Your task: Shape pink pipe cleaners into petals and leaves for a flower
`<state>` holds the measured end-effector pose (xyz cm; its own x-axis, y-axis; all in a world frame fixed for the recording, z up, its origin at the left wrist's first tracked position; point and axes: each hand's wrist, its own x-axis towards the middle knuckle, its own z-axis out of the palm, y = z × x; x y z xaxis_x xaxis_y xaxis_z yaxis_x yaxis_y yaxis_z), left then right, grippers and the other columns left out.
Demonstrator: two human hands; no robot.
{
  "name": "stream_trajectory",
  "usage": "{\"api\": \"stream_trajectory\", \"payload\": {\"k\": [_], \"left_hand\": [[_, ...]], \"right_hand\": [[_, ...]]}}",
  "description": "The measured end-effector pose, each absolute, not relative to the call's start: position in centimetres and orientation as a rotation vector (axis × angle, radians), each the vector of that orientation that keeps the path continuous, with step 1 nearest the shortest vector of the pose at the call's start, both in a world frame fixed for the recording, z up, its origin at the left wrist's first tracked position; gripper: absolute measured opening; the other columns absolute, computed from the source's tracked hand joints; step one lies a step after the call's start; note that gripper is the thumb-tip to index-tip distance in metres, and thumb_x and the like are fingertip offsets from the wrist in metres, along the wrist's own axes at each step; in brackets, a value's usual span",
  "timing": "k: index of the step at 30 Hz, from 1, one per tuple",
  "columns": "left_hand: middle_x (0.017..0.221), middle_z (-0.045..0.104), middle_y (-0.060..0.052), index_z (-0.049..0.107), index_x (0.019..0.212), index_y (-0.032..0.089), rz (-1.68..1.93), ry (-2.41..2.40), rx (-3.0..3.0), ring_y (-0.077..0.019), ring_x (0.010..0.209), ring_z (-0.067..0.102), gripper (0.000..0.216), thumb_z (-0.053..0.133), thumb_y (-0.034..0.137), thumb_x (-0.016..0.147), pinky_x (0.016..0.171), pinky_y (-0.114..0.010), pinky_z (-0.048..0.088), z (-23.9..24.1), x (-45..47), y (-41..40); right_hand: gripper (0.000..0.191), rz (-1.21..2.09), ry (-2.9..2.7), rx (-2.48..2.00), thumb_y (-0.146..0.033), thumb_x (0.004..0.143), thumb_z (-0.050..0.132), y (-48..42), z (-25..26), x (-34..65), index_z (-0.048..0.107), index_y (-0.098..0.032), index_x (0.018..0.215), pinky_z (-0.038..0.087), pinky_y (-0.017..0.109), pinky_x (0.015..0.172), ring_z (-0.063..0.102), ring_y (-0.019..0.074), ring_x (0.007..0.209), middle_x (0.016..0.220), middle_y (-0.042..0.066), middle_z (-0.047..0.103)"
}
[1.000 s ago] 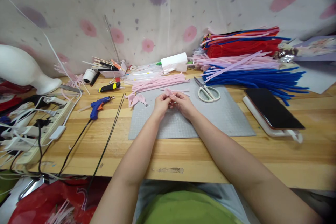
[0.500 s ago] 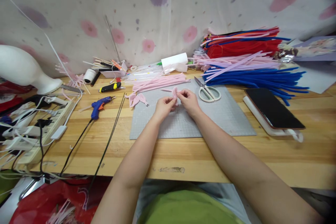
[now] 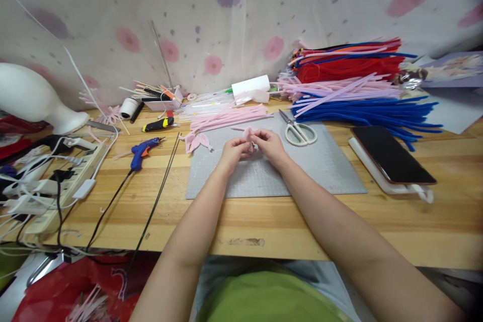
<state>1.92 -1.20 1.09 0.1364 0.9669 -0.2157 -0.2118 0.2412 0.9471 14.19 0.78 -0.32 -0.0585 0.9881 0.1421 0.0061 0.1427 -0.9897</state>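
Note:
Both hands pinch a small folded piece of pink pipe cleaner (image 3: 248,134) above the grey cutting mat (image 3: 317,173). My left hand (image 3: 233,154) is closed on its lower left side, and my right hand (image 3: 270,147) on its right side. The fingers cover much of the piece, so its full shape is hidden. Left of the hands, finished-looking pink petal shapes (image 3: 196,142) lie at the mat's corner. White-handled scissors (image 3: 301,134) rest to the right of my right hand. A bundle of pink pipe cleaners (image 3: 226,117) lies behind the hands.
A blue glue gun (image 3: 141,153), a yellow-black cutter (image 3: 158,125) and dark thin rods (image 3: 160,191) lie left. A power strip (image 3: 68,191) with tangled cables stands farther left. At right are a phone (image 3: 392,155) and blue pipe cleaners (image 3: 358,114); a white foam head (image 3: 33,95) stands far left.
The pink piece has turned slightly and shifted a little left between the fingers. Both hands stay closed on it in nearly the same place.

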Motion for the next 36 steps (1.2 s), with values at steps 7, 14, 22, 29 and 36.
{"api": "stream_trajectory", "payload": {"k": [7,14,22,29,36], "left_hand": [[0.055,0.058,0.0,0.059,0.065,0.01,1.127,1.128,0.862,-0.011,0.052,0.058,0.019,0.071,0.024,0.058,0.058,-0.027,0.049,1.1,2.6,-1.2],[0.051,0.054,0.001,0.057,0.062,0.01,1.164,1.174,0.832,-0.0116,0.05,0.059,0.013,0.068,0.017,0.061,0.055,-0.025,0.047,1.4,2.8,-1.2],[0.06,0.06,-0.001,0.059,0.069,0.01,1.122,1.126,0.892,-0.0099,0.052,0.059,0.021,0.071,0.025,0.061,0.055,-0.024,0.05,1.2,2.8,-1.4],[0.058,0.059,-0.001,0.057,0.069,0.011,1.178,1.137,0.843,-0.0089,0.049,0.057,0.021,0.067,0.029,0.066,0.05,-0.022,0.048,1.0,1.6,-1.2],[0.066,0.062,-0.004,0.056,0.073,0.01,1.25,1.022,0.668,-0.0115,0.064,0.063,0.01,0.064,0.014,0.069,0.066,-0.026,0.051,1.8,1.2,-0.9]], "right_hand": [[0.017,0.929,-1.328,-1.23,-0.032,0.062,0.057,0.9,-0.9,14.2,0.046,-0.02,0.059,0.031,0.025,0.055,0.037,0.0095,0.054,0.056,-0.004,0.043],[0.014,1.07,-1.353,-1.153,-0.031,0.063,0.054,0.9,-0.7,14.3,0.045,-0.02,0.059,0.03,0.024,0.051,0.036,0.0101,0.055,0.057,-0.004,0.042],[0.025,1.107,-1.304,-1.166,-0.041,0.062,0.061,1.1,-0.2,14.8,0.047,-0.02,0.066,0.034,0.024,0.051,0.041,0.0103,0.055,0.06,-0.003,0.047],[0.036,0.404,-1.47,-1.919,-0.047,0.07,0.054,2.4,1.6,22.7,0.053,-0.017,0.09,0.04,0.036,0.072,0.054,0.0225,0.083,0.085,0.009,0.059],[0.042,0.16,-1.864,-2.36,-0.031,0.064,0.059,3.4,1.5,24.6,0.056,-0.007,0.099,0.041,0.036,0.07,0.058,0.0298,0.088,0.096,0.023,0.06]]}}
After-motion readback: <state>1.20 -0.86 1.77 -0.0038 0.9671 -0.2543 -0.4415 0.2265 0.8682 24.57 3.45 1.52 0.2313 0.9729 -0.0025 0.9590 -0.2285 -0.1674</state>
